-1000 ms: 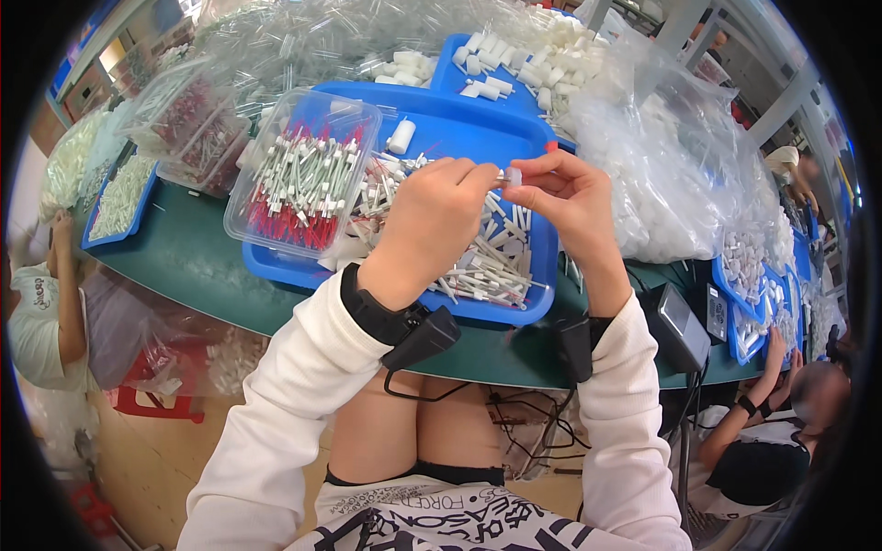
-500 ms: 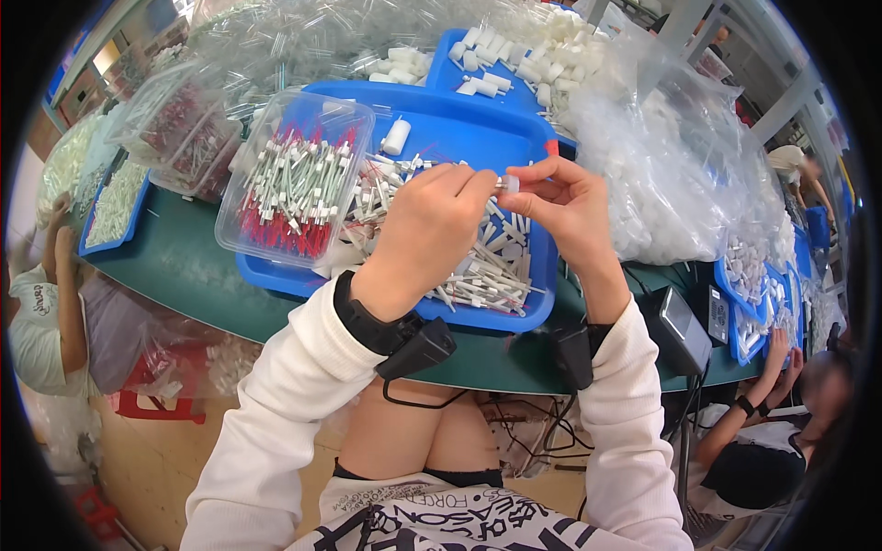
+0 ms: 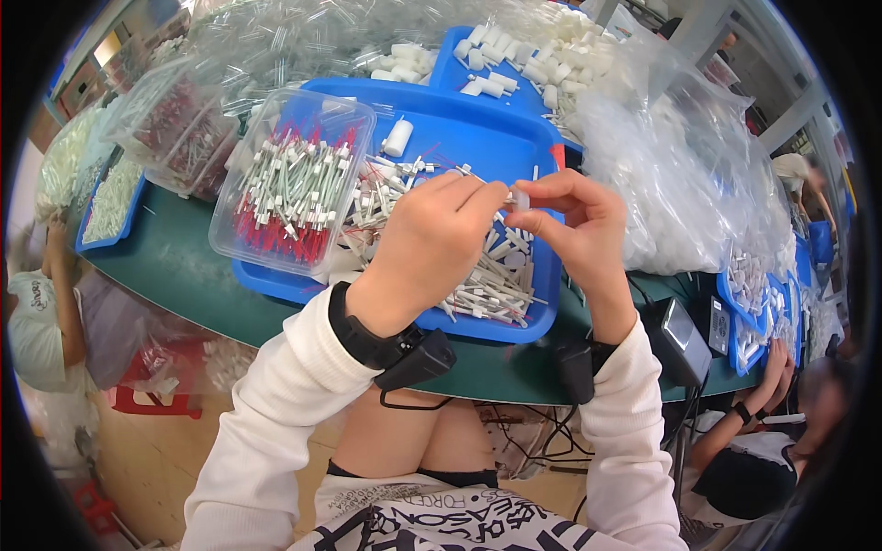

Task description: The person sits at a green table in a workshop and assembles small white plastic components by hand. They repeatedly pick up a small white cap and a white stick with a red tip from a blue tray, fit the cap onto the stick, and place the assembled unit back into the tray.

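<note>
Your hands meet a little above the middle of the frame: the right hand [image 3: 581, 220] pinches a small white piece [image 3: 522, 199] between thumb and forefinger, and the left hand [image 3: 432, 234] has its fingertips closed on that piece's left end, mostly hidden by your fingers. Beneath them, the blue tray [image 3: 478, 129] holds loose white sticks [image 3: 501, 298], with a white cylinder [image 3: 398, 138] near its upper left corner. Left of your left hand, a clear box [image 3: 220, 220] full of red-and-white wired sticks [image 3: 294, 188] overlaps the tray's left side. More white cylinders [image 3: 496, 84] lie at the top centre, and a clear bag [image 3: 666, 174] bulges at the upper right. All this sits on your green desk [image 3: 193, 275]; co-workers show at the left edge and lower right.
</note>
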The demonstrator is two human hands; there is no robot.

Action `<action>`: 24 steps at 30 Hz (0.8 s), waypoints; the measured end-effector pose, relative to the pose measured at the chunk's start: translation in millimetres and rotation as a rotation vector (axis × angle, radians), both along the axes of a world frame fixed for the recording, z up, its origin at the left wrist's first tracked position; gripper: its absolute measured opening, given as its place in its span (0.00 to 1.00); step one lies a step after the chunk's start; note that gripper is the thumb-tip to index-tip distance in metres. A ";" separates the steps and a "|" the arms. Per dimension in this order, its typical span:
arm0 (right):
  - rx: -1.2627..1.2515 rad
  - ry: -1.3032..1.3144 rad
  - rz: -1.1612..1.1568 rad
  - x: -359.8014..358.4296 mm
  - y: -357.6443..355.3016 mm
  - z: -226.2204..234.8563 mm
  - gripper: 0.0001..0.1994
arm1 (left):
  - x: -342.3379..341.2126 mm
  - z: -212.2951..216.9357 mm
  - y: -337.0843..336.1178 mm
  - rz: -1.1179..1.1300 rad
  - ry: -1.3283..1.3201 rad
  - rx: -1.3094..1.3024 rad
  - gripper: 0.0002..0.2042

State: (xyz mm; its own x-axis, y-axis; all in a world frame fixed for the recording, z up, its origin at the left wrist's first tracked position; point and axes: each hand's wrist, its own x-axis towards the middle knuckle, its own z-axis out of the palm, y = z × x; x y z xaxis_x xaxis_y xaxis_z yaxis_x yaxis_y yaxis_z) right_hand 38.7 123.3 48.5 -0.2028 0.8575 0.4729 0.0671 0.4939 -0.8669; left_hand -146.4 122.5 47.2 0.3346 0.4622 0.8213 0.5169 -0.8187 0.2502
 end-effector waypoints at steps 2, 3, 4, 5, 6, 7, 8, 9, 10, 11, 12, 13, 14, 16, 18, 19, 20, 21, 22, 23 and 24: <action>0.078 -0.044 -0.022 1.4 -3.8 1.3 0.13 | 0.9 -1.7 -2.7 -0.053 -0.073 -0.137 0.10; 0.114 -0.063 -0.032 1.5 -6.0 1.6 0.13 | 0.7 -2.5 -4.2 -0.078 -0.107 -0.208 0.10; 0.121 -0.059 -0.036 2.5 -7.2 2.2 0.13 | 1.0 -1.5 -5.0 -0.106 -0.126 -0.224 0.10; 0.127 -0.054 -0.039 4.0 -8.3 3.2 0.14 | 1.9 1.0 -5.8 -0.133 -0.145 -0.241 0.09; 0.133 -0.053 -0.046 5.5 -9.8 4.5 0.14 | 3.4 2.8 -6.2 -0.165 -0.168 -0.259 0.09; 0.095 -0.021 -0.049 5.3 -11.5 6.9 0.14 | 4.3 4.2 -5.7 -0.165 -0.164 -0.228 0.08; 0.058 0.011 -0.053 4.5 -13.3 10.2 0.15 | 5.1 5.6 -4.6 -0.164 -0.160 -0.198 0.07; 0.020 0.046 -0.052 3.7 -15.0 12.6 0.15 | 5.2 6.4 -4.8 -0.159 -0.155 -0.168 0.07; -0.021 0.069 -0.040 3.5 -17.0 15.2 0.15 | 5.2 6.5 -6.0 -0.152 -0.171 -0.221 0.06; -0.062 0.093 -0.028 3.4 -19.0 17.4 0.15 | 5.2 6.2 -7.7 -0.144 -0.187 -0.275 0.06; -0.099 0.114 -0.021 4.4 -20.3 19.0 0.15 | 6.2 6.9 -8.1 -0.142 -0.205 -0.325 0.06; -0.093 0.081 -0.035 5.6 -20.9 18.6 0.15 | 6.1 7.2 -8.3 -0.129 -0.181 -0.322 0.06; -0.088 0.048 -0.049 6.7 -21.5 17.9 0.15 | 5.0 7.2 -8.5 -0.117 -0.157 -0.320 0.06; -0.069 0.002 -0.057 7.6 -20.4 17.1 0.14 | 1.6 8.0 -8.5 -0.084 -0.104 -0.281 0.06; -0.050 -0.033 -0.052 9.1 -19.2 15.7 0.13 | -0.1 7.9 -8.9 -0.049 -0.058 -0.215 0.05; -0.052 -0.016 -0.050 8.6 -18.8 14.7 0.13 | 0.4 7.6 -8.8 -0.048 -0.064 -0.201 0.05; -0.054 0.001 -0.047 7.4 -18.4 13.3 0.13 | 1.0 7.3 -8.7 -0.047 -0.070 -0.186 0.05; -0.056 0.019 -0.042 6.3 -17.7 11.7 0.13 | 1.3 6.5 -8.6 -0.043 -0.075 -0.172 0.05; -0.064 0.026 -0.038 6.0 -17.5 10.8 0.13 | 1.7 5.3 -8.6 -0.044 -0.076 -0.179 0.06; -0.072 0.033 -0.034 5.8 -17.5 10.0 0.12 | 2.4 3.9 -8.5 -0.045 -0.078 -0.187 0.06; -0.079 0.042 -0.033 5.9 -17.5 9.0 0.12 | 3.2 3.2 -8.5 -0.049 -0.078 -0.193 0.06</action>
State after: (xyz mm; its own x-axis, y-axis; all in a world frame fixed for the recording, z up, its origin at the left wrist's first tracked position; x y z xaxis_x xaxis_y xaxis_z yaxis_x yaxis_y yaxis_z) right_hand 44.6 105.8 57.5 -0.1548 0.8986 0.4107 0.0449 0.4216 -0.9056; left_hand -143.2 113.9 50.4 0.2996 0.5984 0.7431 0.4509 -0.7752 0.4424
